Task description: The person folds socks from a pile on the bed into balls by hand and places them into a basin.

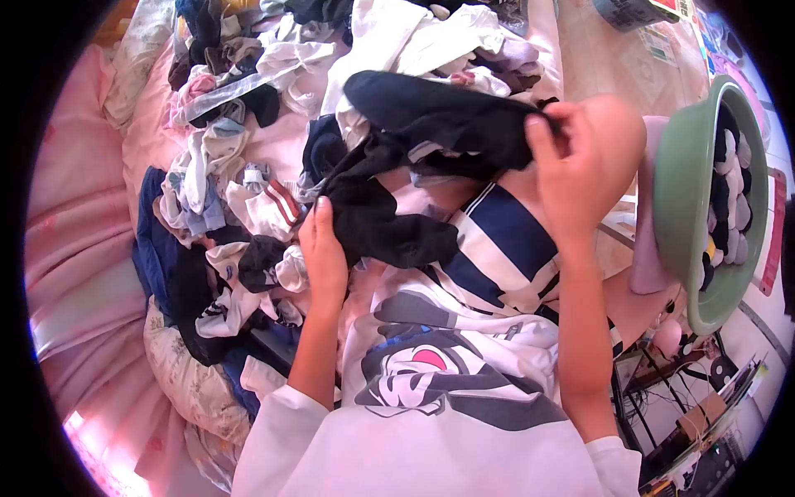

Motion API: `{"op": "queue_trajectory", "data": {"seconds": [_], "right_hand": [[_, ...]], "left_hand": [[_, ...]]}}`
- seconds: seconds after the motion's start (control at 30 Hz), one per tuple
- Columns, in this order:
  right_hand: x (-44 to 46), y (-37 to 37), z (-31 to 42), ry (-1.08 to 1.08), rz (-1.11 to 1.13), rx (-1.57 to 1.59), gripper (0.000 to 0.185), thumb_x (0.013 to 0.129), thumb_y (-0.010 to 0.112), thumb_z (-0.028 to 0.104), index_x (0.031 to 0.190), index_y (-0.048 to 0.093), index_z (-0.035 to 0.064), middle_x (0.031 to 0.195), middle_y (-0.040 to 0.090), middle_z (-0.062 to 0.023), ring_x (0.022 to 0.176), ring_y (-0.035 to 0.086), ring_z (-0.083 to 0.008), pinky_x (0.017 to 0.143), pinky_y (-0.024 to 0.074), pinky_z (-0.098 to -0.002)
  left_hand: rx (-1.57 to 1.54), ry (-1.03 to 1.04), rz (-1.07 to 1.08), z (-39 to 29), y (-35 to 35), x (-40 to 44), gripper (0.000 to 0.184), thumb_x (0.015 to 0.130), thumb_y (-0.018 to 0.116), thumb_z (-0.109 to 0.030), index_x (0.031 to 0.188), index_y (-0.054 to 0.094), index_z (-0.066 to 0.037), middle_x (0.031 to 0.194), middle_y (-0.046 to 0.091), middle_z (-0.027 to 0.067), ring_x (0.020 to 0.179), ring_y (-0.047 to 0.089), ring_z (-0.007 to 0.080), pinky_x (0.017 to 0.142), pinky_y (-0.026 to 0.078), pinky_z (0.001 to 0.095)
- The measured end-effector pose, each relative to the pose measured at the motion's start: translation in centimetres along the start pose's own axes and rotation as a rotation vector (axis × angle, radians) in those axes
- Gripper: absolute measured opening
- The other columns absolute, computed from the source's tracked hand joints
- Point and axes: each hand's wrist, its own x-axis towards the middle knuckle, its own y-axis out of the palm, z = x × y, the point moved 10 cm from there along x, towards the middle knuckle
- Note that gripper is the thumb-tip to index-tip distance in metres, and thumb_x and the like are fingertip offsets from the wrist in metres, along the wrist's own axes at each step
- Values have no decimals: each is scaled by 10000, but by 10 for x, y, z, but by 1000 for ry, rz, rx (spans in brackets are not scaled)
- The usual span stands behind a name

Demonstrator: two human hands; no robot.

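Note:
A black sock (447, 116) stretches across the middle of the view, its toe pointing left and its open end at my right hand (566, 161). The fingers of my right hand are closed on that end. Lower and to the left, my left hand (325, 253) is closed on a second black sock (389, 228), which hangs to the right over my lap. The two black socks overlap near the middle, and where one ends there is hard to tell. Loose white, grey and dark socks (203, 166) lie in a spread pile on the pink bedding left of my hands.
At the right, a green basin (683, 199) stands tilted toward the view with several rolled socks (729, 190) inside. Pink gathered fabric (99, 273) runs down the left edge. A black rack (662, 389) with small items stands at the lower right.

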Motion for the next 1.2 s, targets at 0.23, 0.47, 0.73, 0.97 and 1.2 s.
{"op": "queue_trajectory", "data": {"seconds": [0.23, 0.47, 0.73, 0.97, 1.2], "right_hand": [[10, -33, -30, 19, -239, 473, 156, 918, 661, 122, 1024, 603, 24, 913, 619, -10, 827, 571, -81, 768, 454, -210], [2, -26, -31, 96, -233, 725, 144, 922, 645, 80, 1041, 606, 9, 987, 604, -32, 906, 549, -97, 847, 439, -227], [0, -33, -20, -67, -216, 586, 146, 937, 632, 97, 1056, 597, 20, 998, 601, -31, 930, 546, -108, 880, 431, -242], [-9, -33, -35, 105, -294, 688, 137, 960, 588, 91, 1080, 574, 27, 1021, 608, -46, 937, 563, -122, 880, 449, -256], [-42, -27, -1, 63, -56, 708, 182, 918, 533, 110, 1080, 531, 28, 802, 527, -51, 655, 473, -138, 657, 429, -264]], "left_hand": [[-280, -188, -150, 47, -31, 9, 451, 983, 495, -374, 1199, 566, 14, 1130, 650, 121, 988, 646, 225, 910, 493, 337], [-485, -50, 194, -25, -14, -32, 511, 993, 477, -375, 1309, 517, 24, 1250, 611, 123, 1155, 599, 228, 1032, 441, 359], [-966, -309, 451, -2, 10, -16, 544, 1016, 433, -379, 1430, 398, -27, 1330, 564, 120, 1154, 592, 234, 1028, 451, 373], [-693, -168, 304, -12, 2, -42, 564, 931, 549, -37, 1453, 335, -26, 1437, 470, 63, 1198, 553, 214, 1048, 450, 375], [-814, -198, 302, -38, 24, -61, 492, 1017, 410, -148, 1478, 274, -42, 1471, 430, 107, 1309, 471, 280, 1053, 451, 438]]}}
